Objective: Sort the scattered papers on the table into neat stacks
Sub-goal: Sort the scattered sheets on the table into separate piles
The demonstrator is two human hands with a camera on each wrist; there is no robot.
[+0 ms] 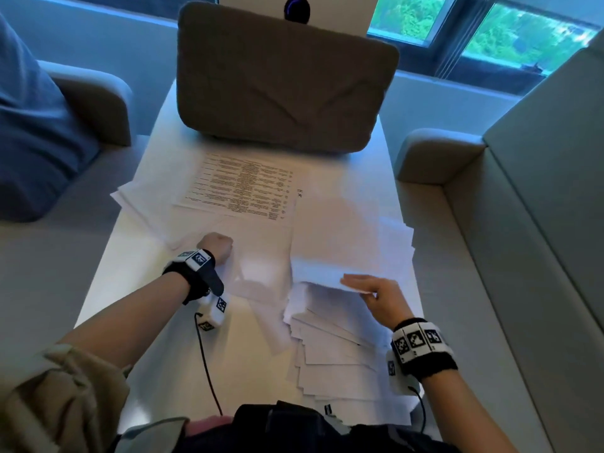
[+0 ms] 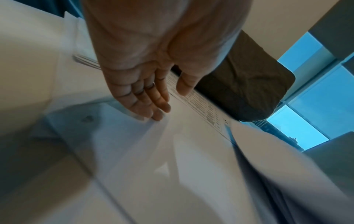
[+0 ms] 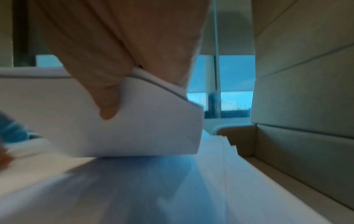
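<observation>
White papers lie scattered over the white table [image 1: 130,289]. One printed sheet [image 1: 242,188] [image 2: 201,103] tops the far spread. My left hand [image 1: 217,245] [image 2: 164,104] rests at the middle left, its nearly straight fingertips [image 2: 157,115] pressing on a blank sheet. My right hand [image 1: 376,295] [image 3: 118,84] pinches the near edge of a thin sheaf of blank sheets [image 1: 336,237] [image 3: 153,128] and holds that edge up off the fanned pile [image 1: 333,348] below. The thumb [image 3: 108,112] lies on the sheaf's underside; the fingers are hidden behind it.
A brown cushion [image 1: 284,80] stands on the table's far end, just behind the papers. Grey sofa arms flank the table on the left [image 1: 98,103] and right [image 1: 434,155]. More sheets [image 1: 147,197] overhang the left edge. A black cable [image 1: 206,364] trails from my left wrist.
</observation>
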